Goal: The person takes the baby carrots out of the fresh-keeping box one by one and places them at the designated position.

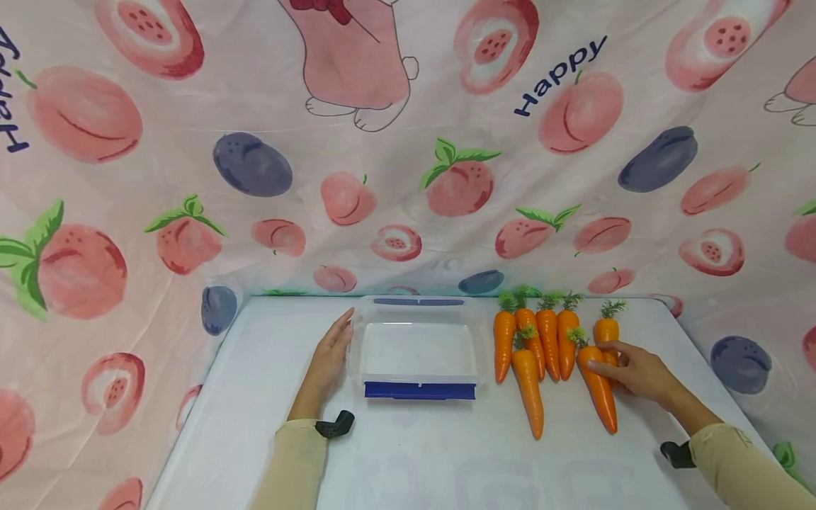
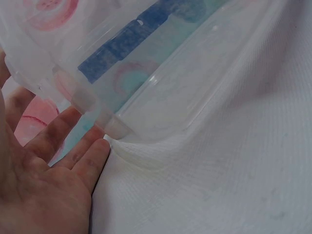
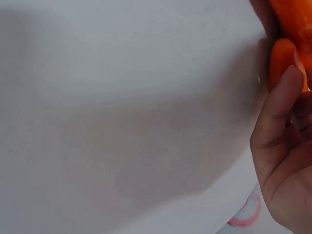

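A clear plastic food container (image 1: 417, 379) with blue clip flaps stands in the middle of the table. My left hand (image 1: 329, 354) rests along its left side, fingers extended; in the left wrist view the fingertips (image 2: 100, 146) touch the container's lower corner (image 2: 114, 127). Over on the right, my right hand (image 1: 640, 372) pinches a carrot (image 1: 599, 397) near its leafy top. Another carrot (image 1: 606, 329) lies just behind, partly hidden by that hand. In the right wrist view, curled fingers (image 3: 280, 105) are against the orange carrot (image 3: 282, 58).
Several more carrots lie in a row right of the container, including one at the near end (image 1: 528, 393). A white cloth covers the table (image 1: 408, 460). Behind it hangs a fruit-printed curtain (image 1: 395, 163). Black wrist cameras sit at both cuffs.
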{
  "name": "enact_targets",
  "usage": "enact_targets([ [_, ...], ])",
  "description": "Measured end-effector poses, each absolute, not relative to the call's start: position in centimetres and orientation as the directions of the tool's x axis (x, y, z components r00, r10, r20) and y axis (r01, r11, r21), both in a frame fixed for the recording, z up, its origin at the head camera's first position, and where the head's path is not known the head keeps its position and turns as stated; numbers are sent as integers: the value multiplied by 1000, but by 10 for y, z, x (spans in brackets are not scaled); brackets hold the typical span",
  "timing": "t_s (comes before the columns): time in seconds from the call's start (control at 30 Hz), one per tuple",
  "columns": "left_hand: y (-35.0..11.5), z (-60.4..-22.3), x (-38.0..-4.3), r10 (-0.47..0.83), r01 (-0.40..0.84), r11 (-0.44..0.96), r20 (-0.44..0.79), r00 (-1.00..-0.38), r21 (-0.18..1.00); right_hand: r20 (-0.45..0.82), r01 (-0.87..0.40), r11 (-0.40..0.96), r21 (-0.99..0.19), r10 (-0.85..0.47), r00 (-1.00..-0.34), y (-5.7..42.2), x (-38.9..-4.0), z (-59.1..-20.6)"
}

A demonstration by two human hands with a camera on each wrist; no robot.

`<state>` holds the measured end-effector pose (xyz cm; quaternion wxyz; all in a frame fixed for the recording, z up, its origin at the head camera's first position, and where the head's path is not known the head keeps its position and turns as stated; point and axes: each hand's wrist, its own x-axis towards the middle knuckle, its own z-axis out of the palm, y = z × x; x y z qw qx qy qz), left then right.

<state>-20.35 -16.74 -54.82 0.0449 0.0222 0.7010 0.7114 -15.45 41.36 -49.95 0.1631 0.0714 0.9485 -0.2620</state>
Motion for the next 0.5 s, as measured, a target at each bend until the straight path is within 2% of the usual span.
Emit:
enact_targets([
  [0.37, -168, -551, -204, 88, -24, -8, -23, -996, 1000, -307, 192, 851, -488, 39, -951, 412, -154, -497],
  [0.5, -168, -552, -203, 91, -17, -58, -11, -996, 998, -282, 172, 856, -488, 32, -959, 412, -153, -492],
])
